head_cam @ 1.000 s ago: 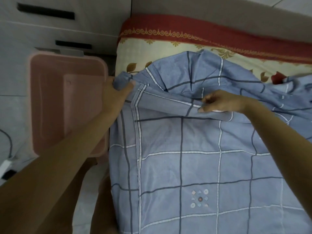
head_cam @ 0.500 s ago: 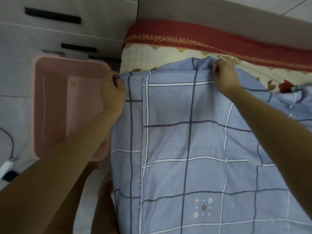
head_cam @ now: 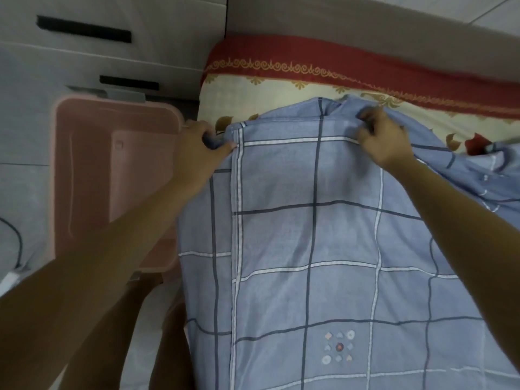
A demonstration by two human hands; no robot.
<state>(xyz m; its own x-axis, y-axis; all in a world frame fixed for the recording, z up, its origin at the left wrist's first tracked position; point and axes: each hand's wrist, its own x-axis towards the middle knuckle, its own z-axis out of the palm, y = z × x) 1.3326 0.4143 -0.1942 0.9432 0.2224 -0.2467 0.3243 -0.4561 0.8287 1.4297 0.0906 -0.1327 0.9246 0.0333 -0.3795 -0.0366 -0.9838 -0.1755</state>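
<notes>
No legible text, label or number; only wordless printed shapes (head_cam: 338, 347) on the blue sheet (head_cam: 281, 235).

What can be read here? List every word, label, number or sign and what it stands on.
No readable text anywhere.
blue checked cover: only a small motif of shapes, no letters.
pink box lid: a small square mark, too blurred to read.
red bed border: gold scrollwork, not writing.

A pink lidded storage box (head_cam: 92, 175) sits on the floor against the bed's left edge. Behind it stands a pale drawer unit (head_cam: 118, 56) with dark slot handles. The bed (head_cam: 281, 88) wears a cream sheet, red-bordered along its far edge. A dark cable (head_cam: 17, 243) curls at far left.
</notes>
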